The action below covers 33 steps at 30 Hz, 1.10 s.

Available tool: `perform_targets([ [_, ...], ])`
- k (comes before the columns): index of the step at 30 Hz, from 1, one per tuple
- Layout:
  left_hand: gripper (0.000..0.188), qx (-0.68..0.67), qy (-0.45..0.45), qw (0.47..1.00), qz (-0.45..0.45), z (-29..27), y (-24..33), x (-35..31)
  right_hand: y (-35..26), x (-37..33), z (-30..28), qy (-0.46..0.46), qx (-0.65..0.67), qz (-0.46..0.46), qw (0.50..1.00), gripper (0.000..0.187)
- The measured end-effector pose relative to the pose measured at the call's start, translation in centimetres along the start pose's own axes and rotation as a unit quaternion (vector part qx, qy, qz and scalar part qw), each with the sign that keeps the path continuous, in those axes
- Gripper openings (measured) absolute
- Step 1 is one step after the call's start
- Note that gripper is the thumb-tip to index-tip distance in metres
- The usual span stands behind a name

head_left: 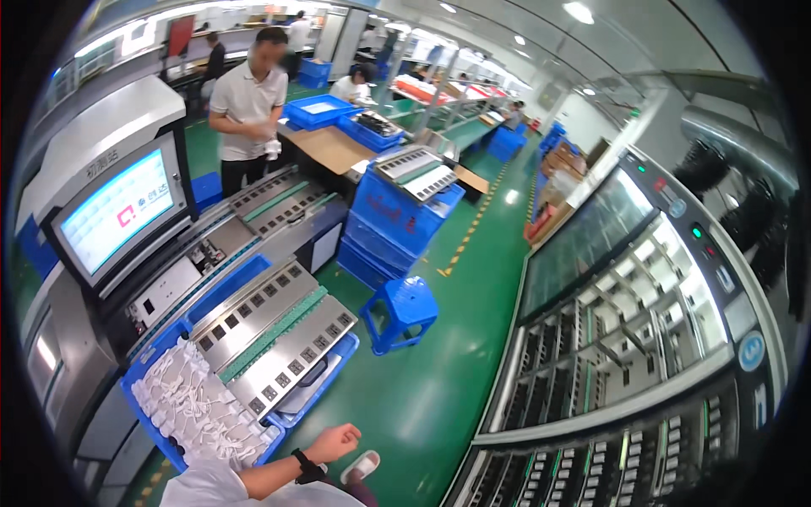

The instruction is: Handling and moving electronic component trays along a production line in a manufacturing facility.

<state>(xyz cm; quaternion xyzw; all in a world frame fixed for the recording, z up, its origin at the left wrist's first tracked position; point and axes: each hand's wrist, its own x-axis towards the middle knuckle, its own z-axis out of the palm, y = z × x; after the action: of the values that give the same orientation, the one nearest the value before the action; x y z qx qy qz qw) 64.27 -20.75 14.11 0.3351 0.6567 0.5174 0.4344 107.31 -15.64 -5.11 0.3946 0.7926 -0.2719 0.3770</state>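
My left hand [337, 441] is at the lower middle, over the green floor, with a dark watch [309, 466] on its wrist. Its fingers are loosely curled in, and nothing shows in them. My right hand is out of view. Left of my left hand is a blue bin [276, 438] filled with white chargers and cables [198, 404]. Beside these, a metal test tray [291, 359] with rows of dark square sockets and a green strip rests on blue bins. My left hand touches none of them.
A machine with a lit screen [118, 205] stands at the left. A blue stool [400, 313] is ahead, near stacked blue bins [384, 221] topped by another tray [416, 172]. A tall rack cabinet [604, 431] lines the right. A co-worker [249, 106] stands beyond the machine, hands together.
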Motion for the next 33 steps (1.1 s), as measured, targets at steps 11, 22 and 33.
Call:
perform_targets([
  [11, 0.022, 0.105, 0.266, 0.952, -0.108, 1.9, 1.2, 10.2, 14.3, 22.6, -20.9, -0.126, -0.397, -0.134, 0.899, 0.051],
  [22, 0.022, 0.101, 0.351, 0.928, -0.078, 1.3, 6.9, 25.4, 14.4, 40.6, -62.7, 0.378, 0.32, -0.09, 0.864, 0.021],
  [33, 0.02, 0.039, 0.558, 0.818, -0.136, -8.7, 3.8, 38.1, 6.8, 46.3, -58.7, 0.19, -0.005, -0.17, 0.967, 0.027],
])
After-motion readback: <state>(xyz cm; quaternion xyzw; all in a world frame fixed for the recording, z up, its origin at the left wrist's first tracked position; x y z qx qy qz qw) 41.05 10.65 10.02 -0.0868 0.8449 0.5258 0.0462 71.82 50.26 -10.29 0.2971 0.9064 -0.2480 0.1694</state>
